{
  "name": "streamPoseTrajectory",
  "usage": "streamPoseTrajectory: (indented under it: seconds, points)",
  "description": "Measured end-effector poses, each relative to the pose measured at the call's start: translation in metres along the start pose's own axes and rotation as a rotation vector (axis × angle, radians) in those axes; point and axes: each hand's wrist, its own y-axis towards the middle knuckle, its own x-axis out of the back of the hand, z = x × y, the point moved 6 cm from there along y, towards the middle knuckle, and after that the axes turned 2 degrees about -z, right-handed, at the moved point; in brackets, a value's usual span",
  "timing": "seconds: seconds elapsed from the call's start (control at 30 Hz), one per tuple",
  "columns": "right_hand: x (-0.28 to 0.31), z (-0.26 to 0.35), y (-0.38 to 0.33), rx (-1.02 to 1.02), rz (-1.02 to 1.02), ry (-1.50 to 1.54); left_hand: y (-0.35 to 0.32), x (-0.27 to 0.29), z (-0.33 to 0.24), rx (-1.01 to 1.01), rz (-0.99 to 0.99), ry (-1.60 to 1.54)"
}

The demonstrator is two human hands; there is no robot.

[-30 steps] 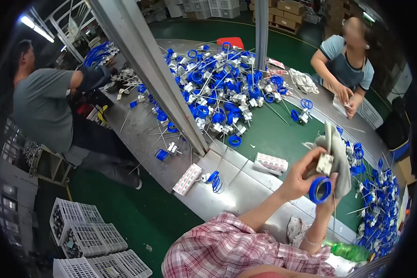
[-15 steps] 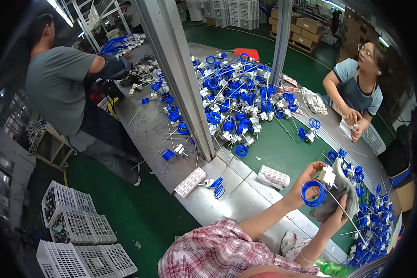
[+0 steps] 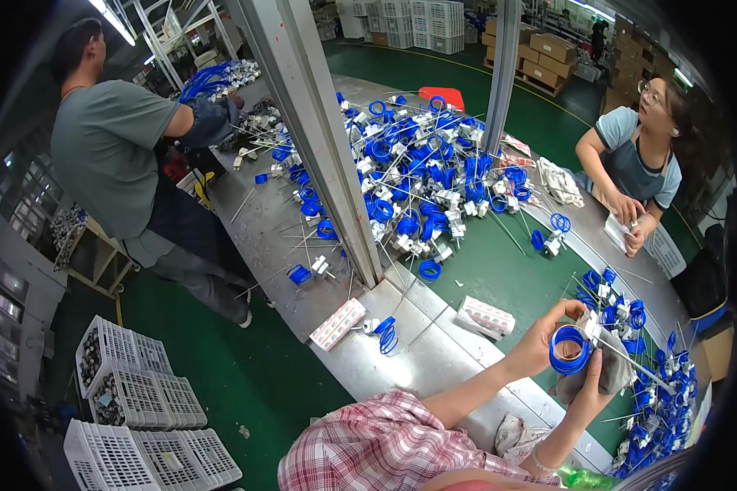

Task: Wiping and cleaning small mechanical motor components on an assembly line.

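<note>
Over the right side of the table I hold a thermostat (image 3: 588,322), a white block with a coiled blue tube (image 3: 569,367) and a long thin metal rod. The fingers of my left hand (image 3: 539,342) close on the white block from its left and upper side. My right hand (image 3: 588,399) is below, closed on a grey cloth (image 3: 618,372) with its thumb up by the rod. The cloth lies against the back of the block and partly hides the right fingers. Similar blue-coiled thermostats (image 3: 659,393) lie heaped just to the right.
A large pile of thermostats (image 3: 409,164) covers the table's far middle, behind a metal post (image 3: 323,139). Two printed packs (image 3: 337,324) (image 3: 485,317) lie nearby. One co-worker (image 3: 110,155) stands left; another (image 3: 635,155) sits across at right. White crates (image 3: 151,458) stand on the floor.
The thermostat has moved slightly down and right, its coil now facing me more fully. My right thumb has come up by the rod, and the cloth is bunched closer against the block.
</note>
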Motion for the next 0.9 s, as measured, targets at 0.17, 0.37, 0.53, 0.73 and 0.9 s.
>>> streamPoseTrajectory:
  seconds: [0.17, 0.37, 0.53, 0.73, 0.9]
  points:
    - [0.011, -0.016, 0.001, -0.109, -0.008, 0.015, -0.002, -0.002, 0.007, 0.111, 0.118, -0.015]
    - [0.014, -0.015, -0.003, -0.039, -0.034, -0.023, -0.002, 0.001, 0.004, 0.029, 0.082, 0.152]
    - [0.016, -0.013, -0.006, -0.011, -0.029, -0.065, -0.002, 0.001, 0.01, 0.05, 0.056, 0.21]
    - [0.009, -0.003, -0.01, -0.161, -0.167, -0.069, -0.005, 0.0, 0.008, 0.113, 0.064, 0.124]
    - [0.01, -0.004, -0.008, -0.145, -0.108, -0.015, -0.004, 0.002, 0.006, 0.096, 0.056, 0.132]
